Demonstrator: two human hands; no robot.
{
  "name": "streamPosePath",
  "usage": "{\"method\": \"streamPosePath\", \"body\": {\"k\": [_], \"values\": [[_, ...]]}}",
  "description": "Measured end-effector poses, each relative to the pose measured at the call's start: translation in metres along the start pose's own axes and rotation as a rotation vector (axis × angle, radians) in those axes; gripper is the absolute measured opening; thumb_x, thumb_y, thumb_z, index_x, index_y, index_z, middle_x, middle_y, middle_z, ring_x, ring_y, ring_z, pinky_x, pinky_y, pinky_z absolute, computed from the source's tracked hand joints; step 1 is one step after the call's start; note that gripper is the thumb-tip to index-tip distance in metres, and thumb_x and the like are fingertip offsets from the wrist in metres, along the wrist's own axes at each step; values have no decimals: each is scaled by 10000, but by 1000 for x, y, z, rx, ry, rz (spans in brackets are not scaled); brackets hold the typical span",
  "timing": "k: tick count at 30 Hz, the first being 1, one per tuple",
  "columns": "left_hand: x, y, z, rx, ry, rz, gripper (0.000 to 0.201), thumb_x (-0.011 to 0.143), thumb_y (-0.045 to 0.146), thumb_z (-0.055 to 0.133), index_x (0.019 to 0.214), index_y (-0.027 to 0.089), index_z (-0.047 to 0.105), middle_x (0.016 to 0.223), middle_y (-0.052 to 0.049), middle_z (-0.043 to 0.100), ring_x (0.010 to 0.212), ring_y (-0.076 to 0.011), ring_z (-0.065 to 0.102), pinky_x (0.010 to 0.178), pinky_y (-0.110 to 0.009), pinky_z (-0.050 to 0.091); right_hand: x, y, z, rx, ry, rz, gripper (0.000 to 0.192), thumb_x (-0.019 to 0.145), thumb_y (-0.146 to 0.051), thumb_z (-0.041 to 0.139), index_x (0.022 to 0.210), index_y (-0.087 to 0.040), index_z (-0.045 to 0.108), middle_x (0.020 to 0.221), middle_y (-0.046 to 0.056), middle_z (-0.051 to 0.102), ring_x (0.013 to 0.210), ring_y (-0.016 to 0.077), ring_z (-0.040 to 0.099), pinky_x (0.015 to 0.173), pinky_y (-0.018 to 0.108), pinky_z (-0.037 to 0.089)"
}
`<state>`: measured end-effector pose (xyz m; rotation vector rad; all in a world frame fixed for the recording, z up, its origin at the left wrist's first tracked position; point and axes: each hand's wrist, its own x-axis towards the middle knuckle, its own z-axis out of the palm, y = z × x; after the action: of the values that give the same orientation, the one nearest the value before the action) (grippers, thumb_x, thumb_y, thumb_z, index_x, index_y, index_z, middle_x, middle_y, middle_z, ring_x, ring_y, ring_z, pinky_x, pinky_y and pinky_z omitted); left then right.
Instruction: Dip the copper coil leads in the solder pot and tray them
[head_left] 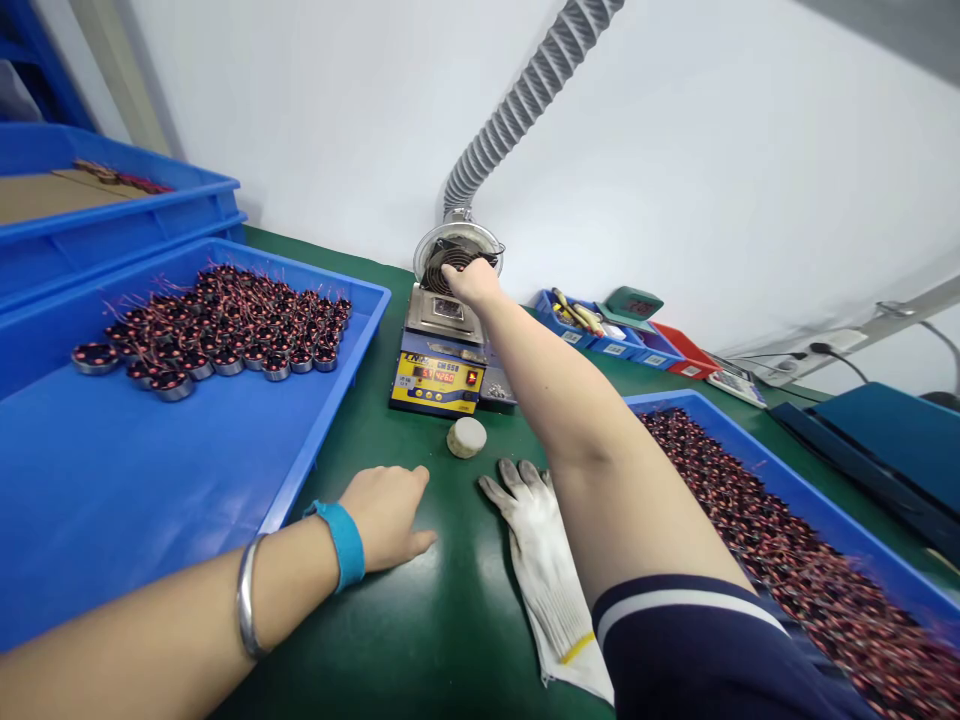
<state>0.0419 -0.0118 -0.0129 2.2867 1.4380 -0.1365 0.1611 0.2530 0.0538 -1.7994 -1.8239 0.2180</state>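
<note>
— Containers?
— Left blue tray holds wound coils; right tray heaped.
— Hands?
— Right hand on fan guard above solder pot, grip unclear. Left hand loosely curled on mat.

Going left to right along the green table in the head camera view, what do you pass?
Blue tray of coils → left hand resting on the mat → round white puck → white glove → right-hand blue tray of coils. Farther back, the right hand touches the fan above the solder pot.
</note>
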Motion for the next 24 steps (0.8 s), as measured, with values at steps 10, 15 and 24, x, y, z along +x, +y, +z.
{"method": "streamPosePath", "body": {"k": [10, 15, 24], "values": [[-1, 1, -1, 18, 12, 20, 318, 714, 427, 513, 919, 186, 550, 885, -125, 673, 840, -325, 639, 684, -412, 488, -5, -3, 0, 2, 3, -6, 430, 797, -447, 510, 976, -66, 595, 1025, 186, 629, 1029, 298, 585, 907, 401, 445], [-2, 1, -2, 20, 14, 22, 327, 713, 425, 512, 922, 177, 554, 881, -133, 670, 840, -336, 635, 694, -431, 491, -5, -5, -16, 117, 84, -24, 376, 805, -445, 512, 840, -82, 603, 883, 136, 623, 934, 246, 600, 846, 352, 459], [-1, 1, 0, 13, 17, 18, 363, 700, 435, 525, 952, 175, 560, 902, -148, 660, 858, -347, 627, 702, -426, 470, -83, 10, -87, 789, -225, -26, 432, 795, -587, 510, 726, -160, 500, 476, -70, 334, 386, 41, 251, 359, 169, 216]]}}
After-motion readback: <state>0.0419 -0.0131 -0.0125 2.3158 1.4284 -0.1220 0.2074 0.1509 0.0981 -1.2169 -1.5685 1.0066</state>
